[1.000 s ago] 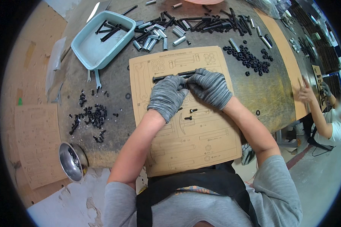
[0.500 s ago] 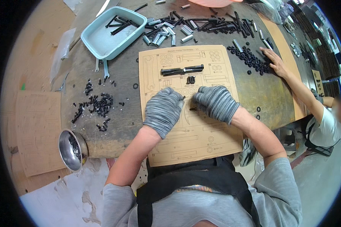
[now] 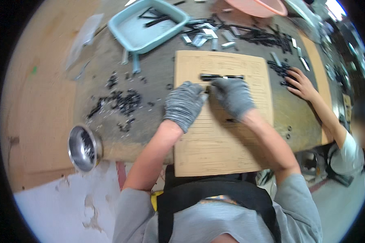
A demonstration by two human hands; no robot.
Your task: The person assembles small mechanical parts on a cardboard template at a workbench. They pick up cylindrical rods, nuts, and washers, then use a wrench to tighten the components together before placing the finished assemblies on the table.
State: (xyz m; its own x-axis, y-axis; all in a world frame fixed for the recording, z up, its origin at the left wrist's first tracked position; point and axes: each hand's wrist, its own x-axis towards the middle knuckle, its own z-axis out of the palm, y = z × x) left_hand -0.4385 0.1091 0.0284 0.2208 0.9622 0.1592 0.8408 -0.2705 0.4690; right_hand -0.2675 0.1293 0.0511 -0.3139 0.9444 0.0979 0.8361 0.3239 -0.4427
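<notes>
Both my hands wear grey striped knit gloves over a brown sheet (image 3: 215, 158) printed with part drawings. My left hand (image 3: 184, 104) is closed, thumb and forefinger pinched together at the sheet's upper left; whatever sits between them is too small to name. Close beside it, my right hand (image 3: 234, 97) is curled with fingertips pointing down, slightly blurred, and its grip is hidden. Just beyond the fingers, black rods (image 3: 219, 76) lie end to end across the sheet. A small black piece (image 3: 230, 120) rests below my right hand.
Small black screws (image 3: 127, 101) are scattered left, near a steel bowl (image 3: 71, 148). A light-blue tray (image 3: 150, 47) holds black rods, with wrenches (image 3: 136, 64) poking out beneath. Silvery tubes (image 3: 228, 45) and a pink basin (image 3: 267, 8) lie beyond. Another person's hand (image 3: 302, 84) touches black rings (image 3: 276, 69) at right.
The whole view has shifted, moving the scene rightward. My hands have moved up the sheet toward the black rods, the right one now covering the small black cluster. The other person's hand has spread over the rings.
</notes>
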